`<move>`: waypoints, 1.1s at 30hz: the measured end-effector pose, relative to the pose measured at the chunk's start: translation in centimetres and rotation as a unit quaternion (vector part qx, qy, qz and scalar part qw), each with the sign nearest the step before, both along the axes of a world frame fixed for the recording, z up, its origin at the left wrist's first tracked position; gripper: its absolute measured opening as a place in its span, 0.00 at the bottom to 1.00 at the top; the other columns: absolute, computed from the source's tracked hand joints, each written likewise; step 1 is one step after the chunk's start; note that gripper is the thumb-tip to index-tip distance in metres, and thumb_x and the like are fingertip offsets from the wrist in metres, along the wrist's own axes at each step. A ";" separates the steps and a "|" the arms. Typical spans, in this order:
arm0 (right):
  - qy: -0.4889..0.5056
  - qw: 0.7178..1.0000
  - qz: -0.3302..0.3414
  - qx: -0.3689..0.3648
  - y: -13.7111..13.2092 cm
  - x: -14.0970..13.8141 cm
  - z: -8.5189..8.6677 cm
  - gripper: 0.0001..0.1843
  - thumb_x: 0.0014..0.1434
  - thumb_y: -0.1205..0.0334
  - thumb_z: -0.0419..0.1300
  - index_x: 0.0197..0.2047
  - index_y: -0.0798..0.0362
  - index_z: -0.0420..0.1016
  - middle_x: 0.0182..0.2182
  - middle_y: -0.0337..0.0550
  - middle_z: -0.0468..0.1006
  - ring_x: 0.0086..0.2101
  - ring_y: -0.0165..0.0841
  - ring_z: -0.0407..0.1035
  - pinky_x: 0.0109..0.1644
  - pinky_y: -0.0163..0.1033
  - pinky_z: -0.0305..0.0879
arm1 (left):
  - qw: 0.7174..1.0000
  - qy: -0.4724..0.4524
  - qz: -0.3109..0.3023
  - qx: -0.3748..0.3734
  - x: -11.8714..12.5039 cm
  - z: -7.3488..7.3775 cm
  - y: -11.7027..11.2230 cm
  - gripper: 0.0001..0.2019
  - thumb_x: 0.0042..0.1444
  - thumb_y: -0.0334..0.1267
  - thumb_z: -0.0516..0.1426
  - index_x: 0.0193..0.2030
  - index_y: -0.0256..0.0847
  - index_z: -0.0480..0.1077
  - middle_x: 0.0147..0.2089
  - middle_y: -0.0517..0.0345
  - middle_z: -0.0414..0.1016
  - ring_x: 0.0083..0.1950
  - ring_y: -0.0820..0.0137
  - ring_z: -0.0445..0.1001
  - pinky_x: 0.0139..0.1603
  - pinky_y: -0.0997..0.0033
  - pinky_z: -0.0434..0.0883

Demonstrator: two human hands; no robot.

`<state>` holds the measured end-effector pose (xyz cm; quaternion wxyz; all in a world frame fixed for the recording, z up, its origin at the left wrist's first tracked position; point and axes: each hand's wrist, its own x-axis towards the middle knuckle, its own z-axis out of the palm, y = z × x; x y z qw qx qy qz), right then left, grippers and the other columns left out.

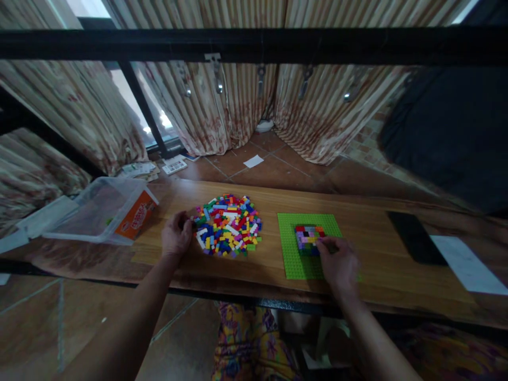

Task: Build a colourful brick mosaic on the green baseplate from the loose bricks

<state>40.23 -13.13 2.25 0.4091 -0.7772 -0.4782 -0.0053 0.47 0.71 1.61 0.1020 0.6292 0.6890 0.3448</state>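
A heap of small coloured bricks (pixel 228 225) lies in the middle of the wooden table (pixel 369 280). My left hand (pixel 177 234) rests at the heap's left edge, its fingers curled against the nearest bricks; whether it holds one is hidden. To the right lies a green baseplate (pixel 296 256) carrying a small multicoloured block of bricks (pixel 307 236). My right hand (pixel 339 262) sits on the plate's right part, fingertips pinched against the block's right side.
A clear plastic tub (pixel 99 211) with an orange label lies tipped at the table's left end. A black phone (pixel 415 237) and a white sheet (pixel 468 264) lie at the right. A black bar crosses overhead, with curtains and tiled floor beyond.
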 end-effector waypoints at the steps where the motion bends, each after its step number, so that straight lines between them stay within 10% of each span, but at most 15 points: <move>1: -0.028 0.999 0.018 0.022 0.1 -0.8 0.5 0.16 0.59 0.50 0.57 0.32 0.53 0.76 0.32 0.49 0.79 0.37 0.41 0.70 0.46 0.47 0.62 | 1.000 -0.003 -0.001 0.002 0.0 0.0 0.0 0.21 0.54 0.43 0.52 0.52 0.36 0.70 0.45 0.48 0.77 0.47 0.61 0.75 0.50 0.61 0.72; 7: -0.032 0.977 0.213 -0.006 2.7 -9.1 2.4 0.11 0.62 0.56 0.56 0.37 0.50 0.78 0.34 0.44 0.79 0.38 0.37 0.69 0.46 0.42 0.61 | 1.000 -0.018 0.005 0.004 0.1 -0.3 0.1 0.22 0.53 0.43 0.52 0.52 0.36 0.71 0.44 0.48 0.77 0.46 0.62 0.75 0.50 0.62 0.72; 11: -0.037 0.976 0.189 -0.103 4.9 -12.6 1.6 0.10 0.61 0.57 0.58 0.35 0.50 0.79 0.33 0.44 0.78 0.37 0.38 0.69 0.44 0.41 0.59 | 1.000 -0.030 0.004 0.002 0.0 -0.6 0.2 0.21 0.53 0.44 0.52 0.51 0.37 0.71 0.43 0.49 0.77 0.45 0.62 0.75 0.49 0.62 0.72; 33: -0.052 0.975 0.107 -0.190 6.5 -13.9 1.0 0.12 0.57 0.50 0.60 0.32 0.49 0.79 0.34 0.49 0.79 0.39 0.43 0.71 0.40 0.43 0.58 | 0.999 -0.046 -0.001 -0.005 -0.2 -0.8 0.2 0.21 0.52 0.44 0.53 0.51 0.36 0.70 0.43 0.48 0.77 0.45 0.62 0.75 0.49 0.63 0.72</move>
